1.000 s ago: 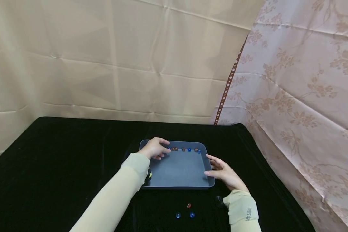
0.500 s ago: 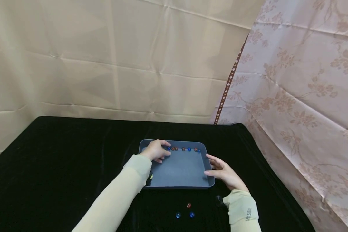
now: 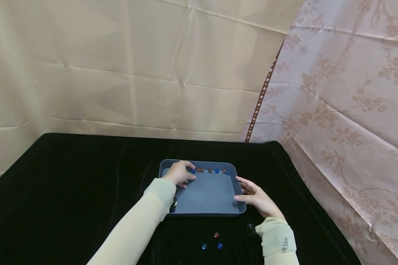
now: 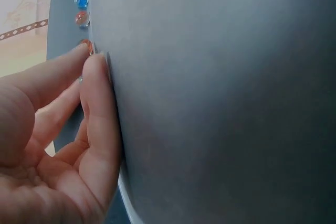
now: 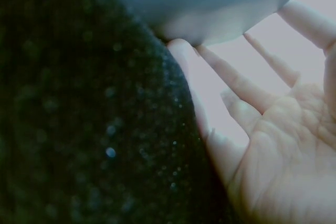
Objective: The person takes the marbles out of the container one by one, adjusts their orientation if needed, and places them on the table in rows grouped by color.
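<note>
In the head view, my left hand (image 3: 179,173) reaches into a grey-blue rectangular tray (image 3: 215,195), thumb and index finger apart, beside a blue marble (image 3: 194,170). The left wrist view has its fingertips (image 4: 95,62) close to an orange marble (image 4: 86,44); fingers partly hide that end of the row, so contact is unclear. Several orange and blue marbles line the tray's far wall, among them a blue marble (image 3: 217,171) towards the right. My right hand (image 3: 257,198) holds the tray's right side, its thumb over the rim and other fingers against the outside.
Three loose marbles lie in front of the tray: an orange one (image 3: 216,235), a light-blue one (image 3: 204,246) and a dark-blue one (image 3: 220,246). Black cloth (image 3: 79,184) covers the table. A beige curtain (image 3: 136,73) and a floral curtain (image 3: 351,92) hang behind and right.
My left hand has shifted slightly nearer and to the right inside the tray, uncovering more of the blue marble at the row's left end. My right hand keeps its place on the tray.
</note>
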Demonstrator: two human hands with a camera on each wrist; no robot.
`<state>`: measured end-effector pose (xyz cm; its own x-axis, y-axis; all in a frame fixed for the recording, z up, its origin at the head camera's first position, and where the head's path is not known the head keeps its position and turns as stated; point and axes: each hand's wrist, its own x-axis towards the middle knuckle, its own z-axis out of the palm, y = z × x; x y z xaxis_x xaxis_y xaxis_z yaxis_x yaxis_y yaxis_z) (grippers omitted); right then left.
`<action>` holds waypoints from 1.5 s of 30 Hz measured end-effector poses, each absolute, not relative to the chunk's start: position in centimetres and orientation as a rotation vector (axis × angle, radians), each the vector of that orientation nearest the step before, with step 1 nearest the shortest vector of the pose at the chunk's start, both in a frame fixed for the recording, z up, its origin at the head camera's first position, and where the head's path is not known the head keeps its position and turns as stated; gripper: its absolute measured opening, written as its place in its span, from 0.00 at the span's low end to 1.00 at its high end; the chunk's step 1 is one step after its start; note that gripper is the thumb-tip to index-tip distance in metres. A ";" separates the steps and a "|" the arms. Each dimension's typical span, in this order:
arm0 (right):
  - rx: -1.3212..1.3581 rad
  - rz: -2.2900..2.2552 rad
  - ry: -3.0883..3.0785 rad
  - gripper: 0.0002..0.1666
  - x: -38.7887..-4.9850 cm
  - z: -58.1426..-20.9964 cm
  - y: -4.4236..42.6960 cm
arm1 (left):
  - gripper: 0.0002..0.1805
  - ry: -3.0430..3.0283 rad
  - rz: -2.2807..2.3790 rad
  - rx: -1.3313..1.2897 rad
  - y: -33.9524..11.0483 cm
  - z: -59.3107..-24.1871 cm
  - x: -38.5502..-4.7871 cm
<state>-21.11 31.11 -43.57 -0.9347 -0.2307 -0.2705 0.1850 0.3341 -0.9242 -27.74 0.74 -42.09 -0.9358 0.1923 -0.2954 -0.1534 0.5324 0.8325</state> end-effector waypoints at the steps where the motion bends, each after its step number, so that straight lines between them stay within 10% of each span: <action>1: -0.044 -1.632 2.249 0.42 -21.1 -43.6 31.1 | 0.19 2.434 1.360 0.027 0.8 -42.1 -27.7; 45: -0.076 -1.621 2.265 0.41 -20.9 -43.7 31.2 | 0.09 2.390 1.392 0.143 0.7 -40.6 -26.8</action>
